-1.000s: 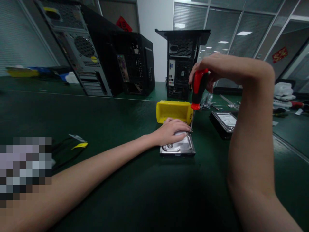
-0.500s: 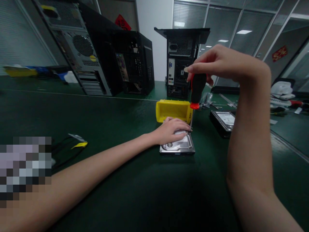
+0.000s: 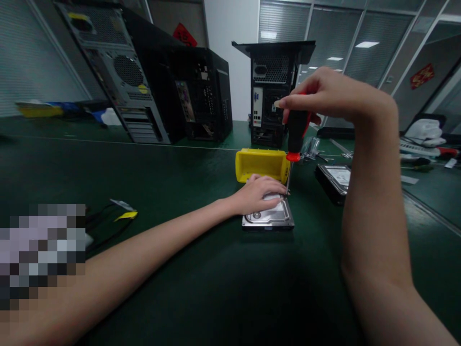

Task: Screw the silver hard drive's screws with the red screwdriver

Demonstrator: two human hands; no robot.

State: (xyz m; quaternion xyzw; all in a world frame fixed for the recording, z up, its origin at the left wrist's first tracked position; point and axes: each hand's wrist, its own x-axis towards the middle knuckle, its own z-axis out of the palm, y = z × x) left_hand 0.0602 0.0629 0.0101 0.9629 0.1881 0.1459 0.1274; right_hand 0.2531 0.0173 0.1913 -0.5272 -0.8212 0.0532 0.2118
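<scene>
A silver hard drive point(image 3: 270, 217) lies flat on the green table point(image 3: 201, 283). My left hand point(image 3: 257, 193) rests on its far part, fingers spread flat, pressing it down. My right hand point(image 3: 324, 98) is raised above it and grips the top of a red and black screwdriver point(image 3: 296, 134). The screwdriver stands upright with its tip at the drive's far right corner, next to my left fingertips.
A yellow plastic bin point(image 3: 262, 165) sits just behind the drive. A second hard drive point(image 3: 334, 181) lies to the right. Several open computer cases point(image 3: 151, 81) stand along the back. Black cables with a yellow tag point(image 3: 118, 217) lie at the left.
My right hand's fingers have shifted round the screwdriver handle, which has turned. The left hand and the drive have stayed in place.
</scene>
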